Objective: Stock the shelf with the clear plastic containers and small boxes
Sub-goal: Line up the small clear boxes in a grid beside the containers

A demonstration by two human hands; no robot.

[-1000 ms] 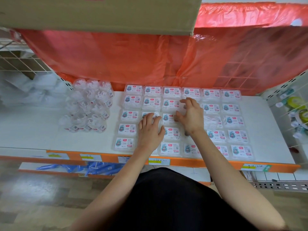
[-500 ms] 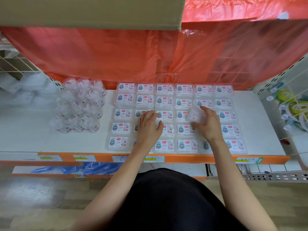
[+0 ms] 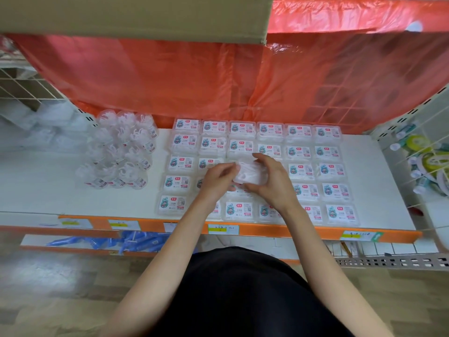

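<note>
One box [image 3: 250, 176] is now up off the shelf [image 3: 379, 178] middle, gripped by left hand [image 3: 216, 182] and right hand [image 3: 274, 186]; likely a re-seat, stocking near done.

We find bare shelf [image 3: 36, 190] open at the frame's left and in a narrow strip at right. Small boxes [image 3: 301, 152] pack the centre, clear plastic containers [image 3: 121, 154] crowd just left of them, and a cardboard box [image 3: 133, 15] overhangs the top.

box labels [image 3: 239, 210], shelf tags [image 3: 223, 229], all unreadable
</note>
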